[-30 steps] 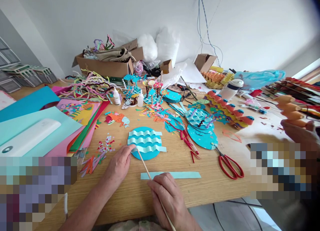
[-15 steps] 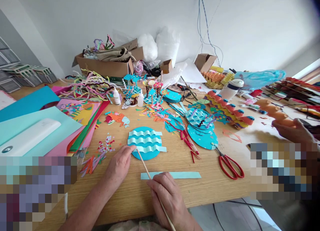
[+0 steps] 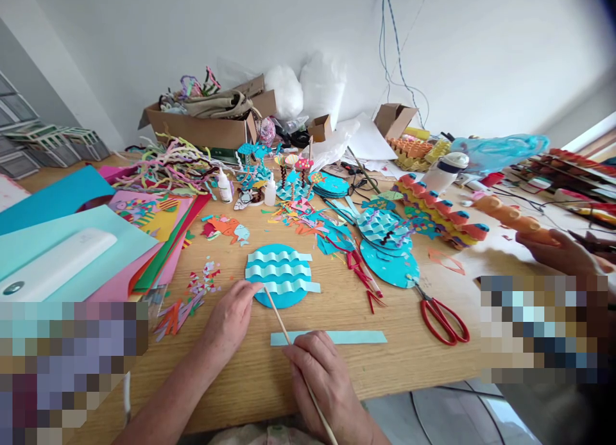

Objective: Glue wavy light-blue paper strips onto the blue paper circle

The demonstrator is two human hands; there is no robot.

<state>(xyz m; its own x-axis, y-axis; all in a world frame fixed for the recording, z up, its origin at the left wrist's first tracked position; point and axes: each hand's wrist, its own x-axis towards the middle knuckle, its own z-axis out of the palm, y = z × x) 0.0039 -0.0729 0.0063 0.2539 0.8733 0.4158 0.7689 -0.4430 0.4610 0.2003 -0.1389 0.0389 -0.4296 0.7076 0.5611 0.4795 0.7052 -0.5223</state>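
Observation:
A blue paper disc (image 3: 283, 297) with three wavy light-blue strips glued across it lies on the wooden table (image 3: 404, 361). My left hand (image 3: 230, 320) rests beside it, fingertips pressing the left end of the lowest wavy strip (image 3: 289, 286). My right hand (image 3: 323, 376) is closed round a thin wooden stick (image 3: 282, 320) whose tip reaches under that strip. A flat light-blue paper strip (image 3: 346, 336) lies just in front of the disc, next to my right hand.
Red scissors (image 3: 443, 318) lie to the right, beside stacked blue discs (image 3: 389, 252). Coloured paper sheets (image 3: 96, 240) and a white device (image 3: 52, 264) are on the left, glue bottles (image 3: 224, 185) and a cardboard box (image 3: 206, 121) behind. Another person's hand (image 3: 561, 252) holds an orange paper piece at the right.
My own hands and the stick have stayed in place. The other person's hand at the right has lowered the orange paper piece and tilted it to the left.

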